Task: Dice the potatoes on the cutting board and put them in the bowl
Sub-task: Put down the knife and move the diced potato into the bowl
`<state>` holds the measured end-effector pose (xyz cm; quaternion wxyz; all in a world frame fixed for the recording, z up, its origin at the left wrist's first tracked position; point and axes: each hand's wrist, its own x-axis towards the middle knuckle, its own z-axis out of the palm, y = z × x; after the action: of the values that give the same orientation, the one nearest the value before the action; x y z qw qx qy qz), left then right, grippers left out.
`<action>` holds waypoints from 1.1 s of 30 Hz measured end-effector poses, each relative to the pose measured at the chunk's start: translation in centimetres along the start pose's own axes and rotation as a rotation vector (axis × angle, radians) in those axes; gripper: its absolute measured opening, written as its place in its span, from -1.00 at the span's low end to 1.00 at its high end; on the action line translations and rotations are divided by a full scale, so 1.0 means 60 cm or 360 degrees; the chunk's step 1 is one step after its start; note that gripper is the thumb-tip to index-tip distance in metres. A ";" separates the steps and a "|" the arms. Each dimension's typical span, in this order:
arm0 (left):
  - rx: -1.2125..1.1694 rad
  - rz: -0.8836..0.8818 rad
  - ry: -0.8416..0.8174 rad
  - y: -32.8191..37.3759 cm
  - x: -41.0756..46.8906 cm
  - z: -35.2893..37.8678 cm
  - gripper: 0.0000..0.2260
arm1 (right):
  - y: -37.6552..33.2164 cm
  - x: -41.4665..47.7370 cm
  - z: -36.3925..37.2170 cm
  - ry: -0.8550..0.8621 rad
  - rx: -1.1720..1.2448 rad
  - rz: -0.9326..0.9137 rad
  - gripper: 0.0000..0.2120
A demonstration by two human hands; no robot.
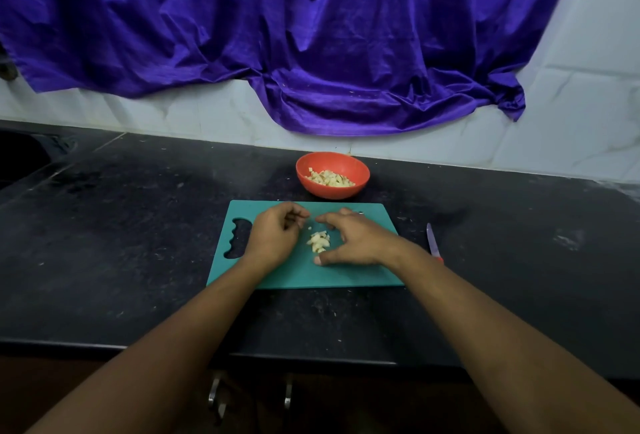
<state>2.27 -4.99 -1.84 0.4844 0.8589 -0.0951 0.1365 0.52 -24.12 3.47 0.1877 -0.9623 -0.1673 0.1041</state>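
A small heap of diced potato (319, 241) lies in the middle of the teal cutting board (363, 274). My left hand (275, 236) hovers just left of the heap, fingers loosely curled and holding nothing. My right hand (353, 241) arches over the heap from the right, thumb on the board in front of it and fingers spread behind it. Beyond the board stands an orange bowl (332, 191) with several potato dice inside. A knife (433, 241) with a red handle lies on the counter to the right of the board.
The black stone counter (138, 243) runs left and right of the board, with a sink recess at the far left. A purple cloth (311, 35) hangs over the tiled wall behind the bowl. Cabinet handles show below the counter's front edge.
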 end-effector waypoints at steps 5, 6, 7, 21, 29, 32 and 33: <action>0.0011 0.0006 0.0052 0.002 -0.004 -0.002 -0.82 | -0.031 0.033 -0.010 -0.0092 -0.0026 0.0035 -0.48; 0.0013 -0.0012 0.0079 0.002 -0.003 -0.002 -0.82 | -0.037 0.037 -0.012 -0.0106 -0.0012 0.0048 -0.58; 0.0010 -0.0027 0.0107 0.001 -0.003 -0.003 -0.81 | -0.041 0.040 -0.014 -0.0121 0.0012 0.0070 -0.66; -0.0020 -0.0080 0.0117 0.003 -0.007 -0.006 -0.85 | -0.075 0.054 -0.019 -0.0200 0.0060 0.0281 -0.89; -0.0025 -0.0089 0.0115 0.007 -0.009 -0.007 -0.85 | -0.079 0.048 -0.019 -0.0179 0.0084 0.0291 -0.88; -0.0024 -0.0095 0.0107 0.006 -0.009 -0.007 -0.85 | -0.083 0.049 -0.017 -0.0181 0.0051 0.0287 -0.86; -0.0031 -0.0099 0.0107 0.006 -0.009 -0.007 -0.85 | -0.084 0.049 -0.016 -0.0181 0.0044 0.0283 -0.85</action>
<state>1.58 -4.80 -1.56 0.4997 0.8516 -0.0535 0.1493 2.03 -18.98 5.91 0.1812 -0.9632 -0.0901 0.1770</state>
